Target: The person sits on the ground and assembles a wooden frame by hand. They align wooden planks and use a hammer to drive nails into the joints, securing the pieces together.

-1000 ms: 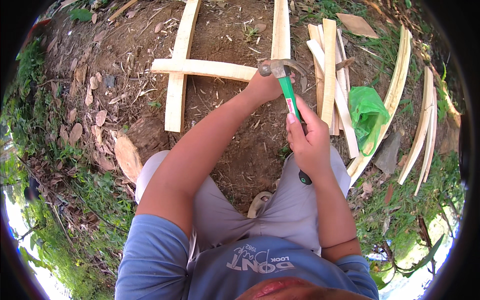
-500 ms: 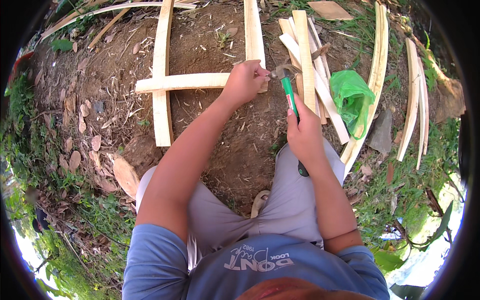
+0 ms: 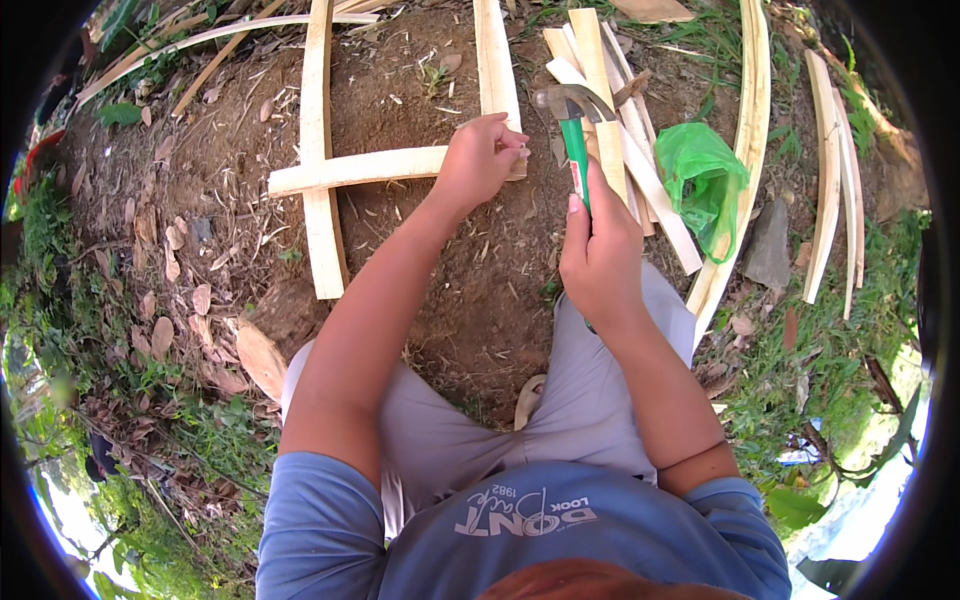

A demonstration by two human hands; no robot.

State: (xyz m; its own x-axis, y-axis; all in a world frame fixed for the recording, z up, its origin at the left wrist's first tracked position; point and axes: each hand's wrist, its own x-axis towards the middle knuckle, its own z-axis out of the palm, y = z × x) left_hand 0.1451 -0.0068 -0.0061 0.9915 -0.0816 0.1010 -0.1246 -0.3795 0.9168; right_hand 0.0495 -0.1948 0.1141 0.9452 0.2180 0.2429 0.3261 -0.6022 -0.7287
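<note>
My right hand (image 3: 603,240) is wrapped round the green and black handle of a claw hammer (image 3: 573,140). Its metal head points away from me, to the right of my left hand (image 3: 478,160) and apart from it. The fingers of my left hand are pinched together over the right end of a pale wooden crosspiece (image 3: 385,165); what they hold, if anything, is too small to make out. That crosspiece lies across a left wooden strip (image 3: 316,110) and meets a right wooden strip (image 3: 496,70), where my hand partly hides the joint.
Several loose strips (image 3: 605,90) are piled on the soil to the right, beside a green plastic bag (image 3: 695,180). Long curved strips (image 3: 750,110) lie beyond the bag, near a grey stone (image 3: 768,245). A cut log (image 3: 261,358) is by my left knee.
The hammer head has drawn away from my left fingertips, outward and up in the picture. My left hand stays pinched at the crosspiece's right end. The view has shifted slightly.
</note>
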